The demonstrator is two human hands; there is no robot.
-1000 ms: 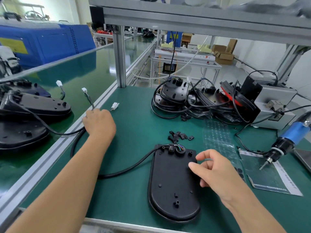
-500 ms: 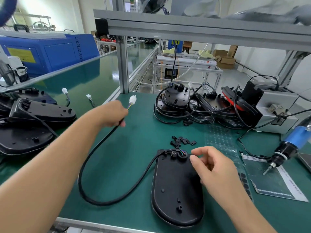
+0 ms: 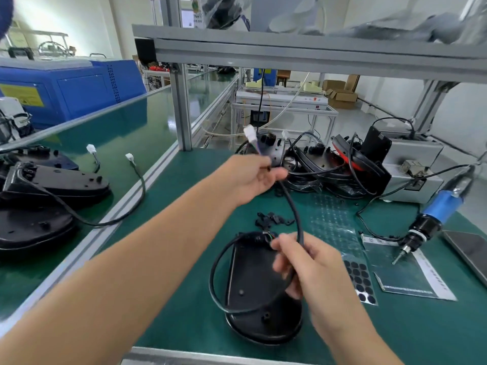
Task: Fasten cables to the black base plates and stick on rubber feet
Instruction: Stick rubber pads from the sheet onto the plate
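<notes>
Hard to read: my right hand (image 3: 311,262) is motion-blurred, and it covers the upper right edge of the black base plate (image 3: 253,280). The cable's entry point at the plate's top is half hidden behind my fingers; only a bit of coloured wire shows. Both forearms run out of the bottom of the view.

Left hand (image 3: 253,175) is raised over the green bench (image 3: 184,259), fingers curled round the black cable (image 3: 292,204) just below its white connector (image 3: 250,134), which points up. Right hand grips the same cable lower down, near the plate's top. Below it the cable swings in a loop across the plate and back up to its top end.

Around: loose black clips (image 3: 271,219) just beyond the plate, a sheet of rubber feet (image 3: 358,280) to its right, a blue electric screwdriver (image 3: 432,217) lying further right, a heap of cabled plates (image 3: 329,167) behind, finished plates (image 3: 47,196) on the left bench.

Since half a second ago: left hand has swung rightward and higher; right hand, then free, now holds the cable; the loop has lifted off the bench.
</notes>
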